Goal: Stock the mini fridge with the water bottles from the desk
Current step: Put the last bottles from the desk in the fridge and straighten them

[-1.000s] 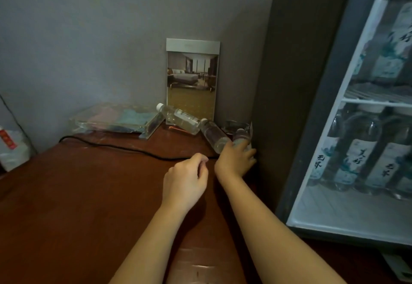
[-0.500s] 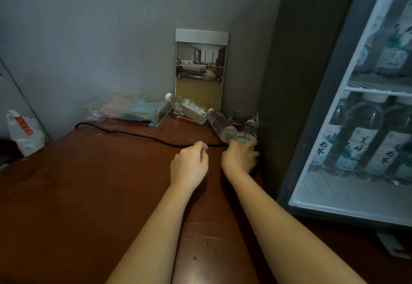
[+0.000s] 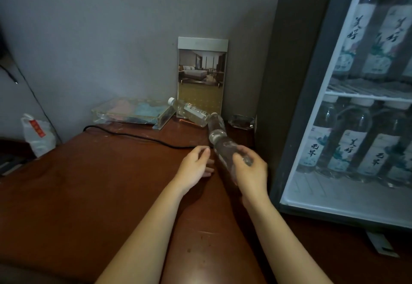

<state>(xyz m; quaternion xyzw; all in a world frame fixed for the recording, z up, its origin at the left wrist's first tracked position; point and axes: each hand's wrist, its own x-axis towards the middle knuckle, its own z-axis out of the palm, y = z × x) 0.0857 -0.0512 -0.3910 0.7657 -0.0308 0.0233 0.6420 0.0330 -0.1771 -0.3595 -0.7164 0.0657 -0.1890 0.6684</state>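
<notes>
The right hand (image 3: 252,172) is wrapped around a water bottle (image 3: 225,150), centre-right of frame, just left of the fridge (image 3: 304,110). Half a second ago that hand sat higher in frame, in the back corner by the ashtray (image 3: 242,120), with the bottle at its fingertips. Now hand and bottle have come down-frame toward us. The bottle is tilted, far end pointing up-frame, near end hidden behind the hand. We can't tell if it's clear of the surface (image 3: 89,183).

The left hand (image 3: 196,165) holds nothing and sits just left of the bottle, with no contact that we can see. It was a loose fist before. The fingers have now uncurled a bit, thumb apart from them.

Unchanged: second bottle (image 3: 217,121) and third bottle (image 3: 191,111) lie on their sides above centre, in front of the photo stand (image 3: 201,76). The held bottle's far end overlaps the second bottle in frame, contact unclear. At left, the black cable (image 3: 138,136), clear box (image 3: 133,114) and plastic bag (image 3: 38,136) keep their spots.

The fridge interior fills the right edge. We see stocked bottles (image 3: 347,150) upright on the lower level and more above the wire shelf (image 3: 367,93). More of the upper row shows than before, since the view shifted.
</notes>
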